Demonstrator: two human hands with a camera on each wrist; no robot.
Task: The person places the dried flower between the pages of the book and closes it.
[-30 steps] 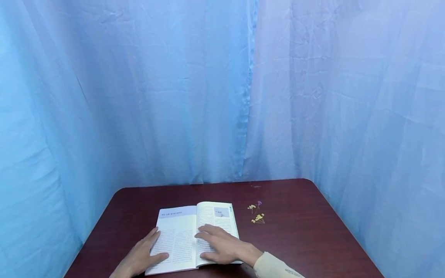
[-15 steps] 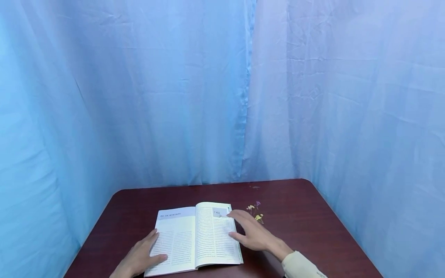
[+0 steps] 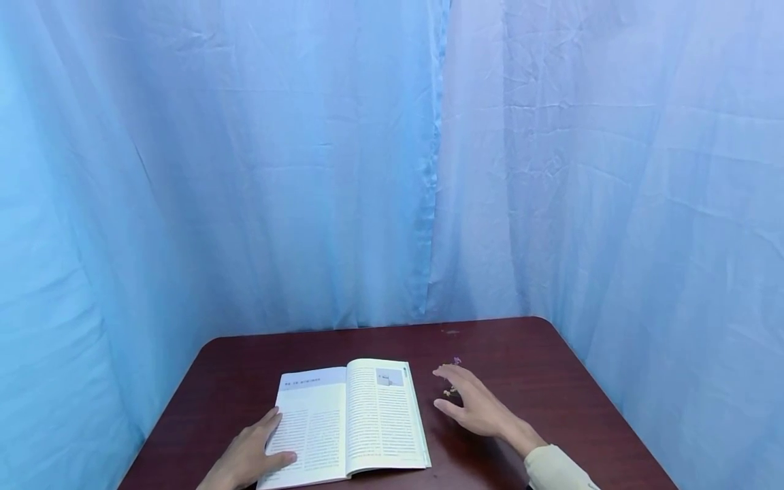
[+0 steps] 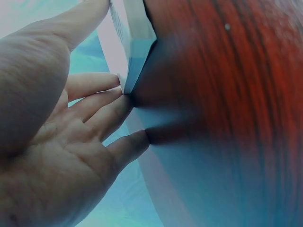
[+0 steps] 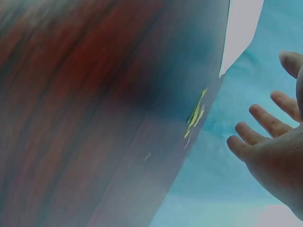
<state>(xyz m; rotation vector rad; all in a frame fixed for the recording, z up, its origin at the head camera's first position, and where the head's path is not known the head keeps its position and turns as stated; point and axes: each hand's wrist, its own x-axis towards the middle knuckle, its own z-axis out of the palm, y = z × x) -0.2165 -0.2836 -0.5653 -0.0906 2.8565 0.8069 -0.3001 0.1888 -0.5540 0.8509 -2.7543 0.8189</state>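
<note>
An open book (image 3: 386, 425) lies on the dark red-brown table (image 3: 588, 435), printed text on both pages and a small picture on the right one. My left hand (image 3: 246, 450) rests at the book's left edge. Its thumb lies on the left page, and in the left wrist view the straight fingers (image 4: 125, 146) touch the edge of the book (image 4: 137, 52). Right of the book, my right hand (image 3: 480, 410) hovers over small dried flowers, fingers spread and holding nothing. It partly covers the yellow flowers (image 3: 450, 393) and a purple one (image 3: 457, 360). In the right wrist view the flowers (image 5: 195, 116) lie on the table.
Light blue curtains (image 3: 294, 170) hang behind the table and along both sides. A faint small mark (image 3: 450, 332) shows near the table's back edge. The table's rounded far corners stand close to the curtains.
My right hand has lifted off the right page and moved right to above the flowers, uncovering the page and partly hiding the flowers. My left hand has stayed at the book's left edge.
</note>
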